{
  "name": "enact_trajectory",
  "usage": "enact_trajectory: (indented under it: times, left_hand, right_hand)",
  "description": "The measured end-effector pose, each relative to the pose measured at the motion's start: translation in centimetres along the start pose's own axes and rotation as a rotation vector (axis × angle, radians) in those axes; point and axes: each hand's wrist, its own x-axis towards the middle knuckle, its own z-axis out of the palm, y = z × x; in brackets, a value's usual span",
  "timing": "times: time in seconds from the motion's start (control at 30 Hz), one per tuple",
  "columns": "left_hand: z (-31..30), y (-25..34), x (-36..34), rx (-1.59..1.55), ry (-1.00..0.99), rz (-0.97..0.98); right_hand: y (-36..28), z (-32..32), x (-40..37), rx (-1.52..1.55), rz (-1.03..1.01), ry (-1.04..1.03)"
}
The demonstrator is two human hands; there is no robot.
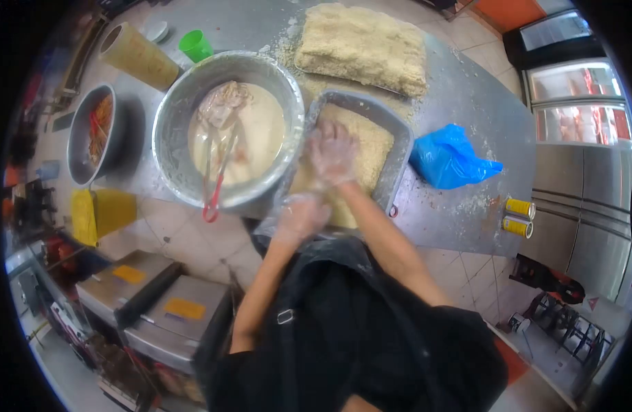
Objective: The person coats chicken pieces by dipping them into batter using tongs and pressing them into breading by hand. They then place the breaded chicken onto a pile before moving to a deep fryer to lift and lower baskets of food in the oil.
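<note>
A grey rectangular tub (402, 147) of pale breadcrumbs (372, 141) stands at the table's front edge. Gloved in clear plastic, my right hand (333, 152) lies flat on the crumbs with its fingers spread. My left hand (303, 217), also gloved, is over the tub's near left corner; its fingers are smeared by motion. Left of the tub is a large metal bowl (160, 141) of creamy batter (264, 127). Pieces of raw meat (223, 104) sit in the batter, and tongs with red handle ends (211, 207) lean over the bowl's near rim.
Behind the tub is a tray heaped with crumb-coated pieces (360, 48). A blue plastic bag (452, 158) and two yellow cans (518, 218) are to the right. To the left stand a smaller metal bowl (117, 130), a plastic-wrap roll (139, 56) and a green cup (195, 45).
</note>
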Motion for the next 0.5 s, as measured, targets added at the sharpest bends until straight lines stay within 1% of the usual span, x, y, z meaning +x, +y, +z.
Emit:
enact_trajectory:
  times: [0.07,0.1,0.17,0.2,0.27,0.3,0.37,0.4,0.47,0.5]
  left_hand:
    - [-0.6,0.0,-0.2,-0.033,-0.154,-0.035]
    - [-0.5,0.0,-0.2,-0.027,-0.146,-0.026]
    - [0.1,-0.4,-0.3,-0.064,-0.006,-0.006]
    - [0.5,-0.8,-0.1,-0.065,0.006,-0.008]
    - [1.5,-1.5,0.0,-0.038,0.009,0.012]
    - [1.0,-1.1,-0.1,-0.039,0.015,0.009]
    - [0.0,-0.4,-0.4,-0.027,-0.033,-0.004]
    - [0.1,-0.6,-0.4,-0.033,-0.037,-0.011]
    - [0.5,-0.9,-0.3,-0.087,0.042,0.048]
    - [0.4,-0.7,-0.4,-0.098,0.036,0.037]
  right_hand:
    - [2.0,-2.0,1.6,0.253,-0.110,-0.187]
    - [2.5,-3.8,1.2,0.253,-0.113,-0.174]
    - [3.3,-7.6,0.3,0.287,0.057,-0.286]
    - [4.1,-8.2,0.3,0.285,0.045,-0.283]
    - [5.5,-8.9,-0.1,-0.050,-0.051,-0.639]
    - [5.6,-9.1,-0.5,-0.053,-0.057,-0.638]
    - [5.9,-9.2,-1.7,-0.044,-0.233,-0.540]
    - [6.0,-9.3,-1.8,-0.046,-0.234,-0.549]
    - [6.3,-9.4,-1.9,0.704,0.001,-0.676]
    - [6.3,-9.7,-1.8,0.699,0.007,-0.691]
